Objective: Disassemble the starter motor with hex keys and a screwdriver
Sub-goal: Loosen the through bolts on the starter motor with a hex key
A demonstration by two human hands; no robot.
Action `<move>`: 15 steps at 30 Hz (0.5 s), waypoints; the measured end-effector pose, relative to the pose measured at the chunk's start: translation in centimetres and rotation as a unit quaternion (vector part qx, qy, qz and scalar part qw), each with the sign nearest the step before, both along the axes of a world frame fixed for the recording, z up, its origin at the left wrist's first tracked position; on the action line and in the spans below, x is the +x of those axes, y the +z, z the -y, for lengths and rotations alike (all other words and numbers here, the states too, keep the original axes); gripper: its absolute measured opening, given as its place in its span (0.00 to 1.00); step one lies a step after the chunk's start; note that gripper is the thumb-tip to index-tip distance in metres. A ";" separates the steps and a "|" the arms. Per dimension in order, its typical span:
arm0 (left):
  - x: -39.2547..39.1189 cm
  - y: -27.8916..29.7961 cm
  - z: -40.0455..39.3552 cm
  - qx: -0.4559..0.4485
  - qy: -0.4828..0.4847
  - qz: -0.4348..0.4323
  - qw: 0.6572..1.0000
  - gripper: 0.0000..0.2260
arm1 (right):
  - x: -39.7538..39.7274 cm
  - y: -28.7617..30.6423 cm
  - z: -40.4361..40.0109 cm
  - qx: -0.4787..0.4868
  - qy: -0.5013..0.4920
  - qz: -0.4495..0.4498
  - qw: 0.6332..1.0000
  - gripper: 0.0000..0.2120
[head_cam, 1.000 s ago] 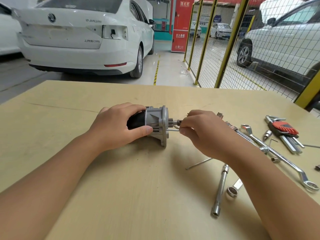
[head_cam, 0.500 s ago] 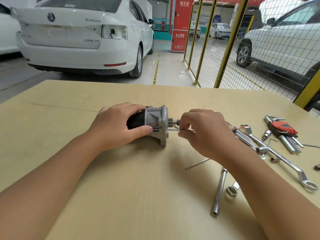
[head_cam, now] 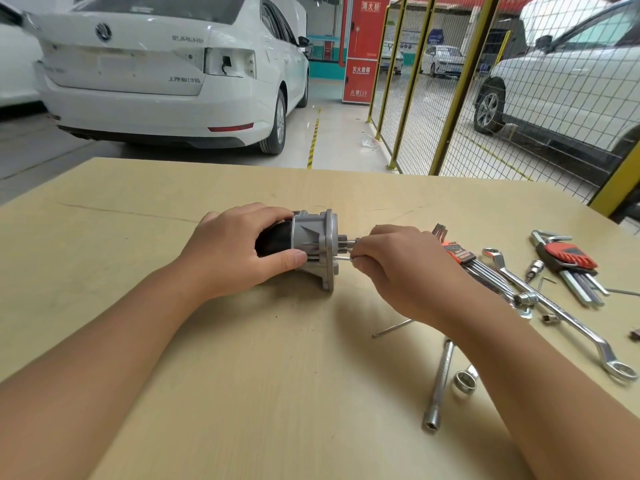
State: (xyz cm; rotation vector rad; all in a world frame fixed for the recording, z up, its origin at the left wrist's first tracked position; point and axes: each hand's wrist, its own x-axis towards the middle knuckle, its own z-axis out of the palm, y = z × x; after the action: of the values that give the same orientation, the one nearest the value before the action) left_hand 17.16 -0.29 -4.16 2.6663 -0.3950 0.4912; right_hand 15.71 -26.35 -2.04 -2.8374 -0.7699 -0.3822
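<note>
The left hand (head_cam: 239, 252) grips the black body of the starter motor (head_cam: 304, 249), which lies on its side mid-bench (head_cam: 242, 393). Just right of its grey flange, the right hand (head_cam: 403, 268) pinches a hex key (head_cam: 343, 258) set into the flange face. This looks like backing out a through bolt; next, turn the key while bracing the motor.

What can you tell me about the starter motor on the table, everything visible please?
The starter motor lies on its side on the wooden table. It has a black cylindrical body, a grey cast-metal housing with a wide flange and a small shaft facing right. The left hand grips the body; the right hand holds a thin hex key at the flange.
</note>
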 end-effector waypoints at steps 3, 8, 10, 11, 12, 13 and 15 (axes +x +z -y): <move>0.0 0.0 0.0 0.000 0.001 -0.002 1.000 0.33 | 0.1 -0.1 0.0 0.021 -0.008 0.019 1.000 0.09; -0.1 0.1 0.0 0.000 -0.001 -0.004 1.000 0.34 | 0.1 -0.2 -0.3 0.033 -0.026 0.064 0.997 0.05; -0.1 0.1 0.0 -0.003 -0.001 -0.005 1.000 0.34 | 0.0 -0.3 -0.5 0.032 -0.032 0.083 0.995 0.04; -0.1 0.1 0.0 -0.004 0.000 -0.005 1.000 0.34 | 0.0 -0.3 -0.6 0.032 -0.036 0.090 0.995 0.04; -0.1 0.1 0.0 -0.004 0.000 -0.005 1.000 0.34 | -0.1 -0.3 -0.6 0.033 -0.041 0.094 0.994 0.04; -0.1 0.1 0.0 -0.004 0.000 -0.006 1.000 0.33 | -0.1 -0.4 -0.7 0.035 -0.044 0.096 0.994 0.04; -0.1 0.1 0.1 -0.003 -0.001 -0.007 1.000 0.34 | -0.2 -0.4 -0.8 0.037 -0.047 0.094 0.994 0.04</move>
State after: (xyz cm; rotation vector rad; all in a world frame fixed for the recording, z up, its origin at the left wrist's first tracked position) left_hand 17.04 -0.36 -4.05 2.6622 -0.3916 0.4708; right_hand 15.51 -25.57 -2.45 -2.8036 -0.6396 -0.6847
